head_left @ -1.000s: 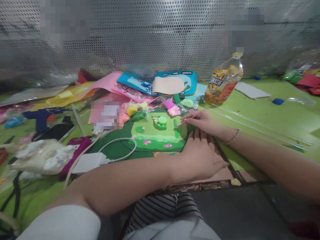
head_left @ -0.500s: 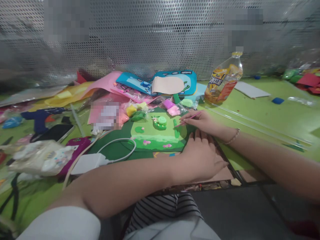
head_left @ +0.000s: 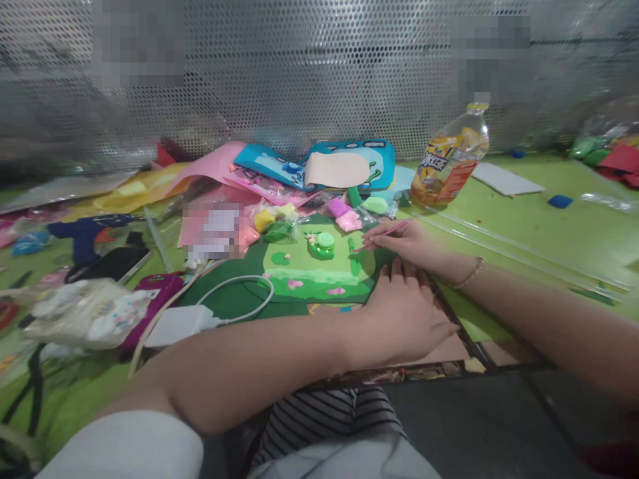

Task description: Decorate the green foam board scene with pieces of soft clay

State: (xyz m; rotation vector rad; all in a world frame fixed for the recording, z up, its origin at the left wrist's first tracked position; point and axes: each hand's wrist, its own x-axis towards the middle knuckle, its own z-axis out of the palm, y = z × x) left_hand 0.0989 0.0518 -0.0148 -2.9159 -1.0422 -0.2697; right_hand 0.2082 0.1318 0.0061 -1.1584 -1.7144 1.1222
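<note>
A thin pink tool point(head_left: 396, 229) is pinched in my right hand point(head_left: 399, 241), its tip at a narrow green clay piece point(head_left: 355, 261) on the right side of a green clay picture point(head_left: 314, 267). A green snail-like clay figure point(head_left: 323, 245) sits near the picture's top middle. Pink clay shapes point(head_left: 295, 284) lie along its darker green lower band. My left hand point(head_left: 402, 309) rests flat at the picture's lower right corner, palm down, with its fingers extended and nothing held.
Clay packets point(head_left: 348, 216) and blue foam sheets point(head_left: 382, 163) lie behind the picture. A tilted plastic bottle point(head_left: 449, 163) stands at back right. To the left are a white charger point(head_left: 180, 324), a phone point(head_left: 114, 265) and a blue glue gun point(head_left: 84, 236). Clear sticks point(head_left: 524, 253) lie right.
The whole view has shifted slightly, moving things a little to the right. Both hands keep nearly the same pose, and the pink tool stays at the green clay piece.
</note>
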